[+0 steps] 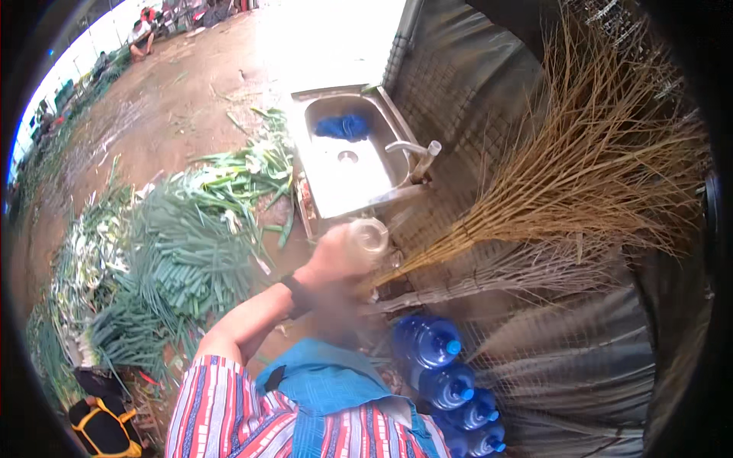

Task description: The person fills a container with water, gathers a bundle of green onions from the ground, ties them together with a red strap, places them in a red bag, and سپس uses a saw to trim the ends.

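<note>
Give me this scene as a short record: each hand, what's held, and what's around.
Left hand: holding a clear container
Left wrist: black band
Right hand: not in view
Ahead: metal sink with a tap; crumpled blue item inside
Left side: piled long greens on the ground
Right side: large twig bundle
Lower right: blue jugs in a row
Far upper left: seated person
</note>
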Demonstrator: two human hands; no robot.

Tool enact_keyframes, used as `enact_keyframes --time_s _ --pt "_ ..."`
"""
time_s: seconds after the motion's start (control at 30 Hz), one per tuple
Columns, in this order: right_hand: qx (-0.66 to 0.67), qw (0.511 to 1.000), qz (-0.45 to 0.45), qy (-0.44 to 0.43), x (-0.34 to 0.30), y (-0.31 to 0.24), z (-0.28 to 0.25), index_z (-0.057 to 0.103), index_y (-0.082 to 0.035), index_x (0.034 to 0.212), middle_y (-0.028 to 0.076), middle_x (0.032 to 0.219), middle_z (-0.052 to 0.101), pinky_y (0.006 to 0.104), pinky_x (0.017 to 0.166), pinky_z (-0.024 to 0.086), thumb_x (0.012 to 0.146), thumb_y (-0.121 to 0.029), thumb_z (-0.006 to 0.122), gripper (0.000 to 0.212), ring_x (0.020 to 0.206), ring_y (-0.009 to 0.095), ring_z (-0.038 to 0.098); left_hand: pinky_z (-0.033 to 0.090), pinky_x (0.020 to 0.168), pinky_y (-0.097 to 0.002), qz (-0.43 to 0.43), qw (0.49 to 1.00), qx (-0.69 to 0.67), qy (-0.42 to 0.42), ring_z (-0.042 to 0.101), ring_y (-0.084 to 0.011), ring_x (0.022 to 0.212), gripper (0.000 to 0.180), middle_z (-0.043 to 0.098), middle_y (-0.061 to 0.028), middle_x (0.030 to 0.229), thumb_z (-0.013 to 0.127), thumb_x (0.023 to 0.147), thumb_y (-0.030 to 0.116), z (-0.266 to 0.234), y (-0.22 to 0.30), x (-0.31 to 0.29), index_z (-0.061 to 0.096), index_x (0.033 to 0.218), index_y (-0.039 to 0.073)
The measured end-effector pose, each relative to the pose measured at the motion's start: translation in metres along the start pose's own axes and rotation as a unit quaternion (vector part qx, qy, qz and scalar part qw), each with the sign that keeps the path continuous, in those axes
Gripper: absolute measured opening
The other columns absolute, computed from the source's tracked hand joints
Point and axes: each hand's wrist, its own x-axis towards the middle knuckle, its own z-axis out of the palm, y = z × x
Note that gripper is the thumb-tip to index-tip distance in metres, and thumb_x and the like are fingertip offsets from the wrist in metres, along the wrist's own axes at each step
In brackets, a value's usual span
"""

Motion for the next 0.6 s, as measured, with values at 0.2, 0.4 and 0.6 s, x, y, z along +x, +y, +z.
enact_keyframes --time_s 0.2,0.4,0.6 --pt "0.005 0.996 -0.064 0.063 0.001 -0.028 0.006 0.063 -0.003 0.092 0.007 0.083 0.062 0.0329 0.063 0.051 0.085 -0.018 0.065 0.017 0.074 0.020 0.062 0.052 0.082 -0.0351 -0.016 0.999 0.041 0.006 0.066 -0.0265 0.089 0.051 0.065 -0.0124 0.101 0.079 0.070 0.020 0.013 -0.057 0.059 0.059 0.114 0.004" --pt "0.015 0.991 -0.095 0.095 -0.005 -0.067 0.065 0.065 -0.003 0.093 0.006 0.084 0.062 0.0317 0.066 0.050 0.085 -0.018 0.065 0.017 0.076 0.018 0.061 0.052 0.084 -0.0337 0.027 0.999 0.032 -0.018 0.066 -0.0241 0.091 0.051 0.066 -0.0137 0.101 0.078 0.071 0.024 0.001 -0.115 0.111 0.058 0.115 0.006" --pt "0.061 0.993 0.017 0.103 -0.010 -0.126 0.156 0.065 -0.002 0.092 0.007 0.083 0.063 0.0322 0.065 0.051 0.084 -0.022 0.066 0.022 0.075 0.019 0.062 0.054 0.078 -0.0348 -0.332 0.856 -0.379 -0.121 0.066 -0.0218 0.090 0.050 0.066 -0.0078 0.101 0.074 0.075 0.029 -0.009 -0.156 0.167 0.059 0.113 0.000"
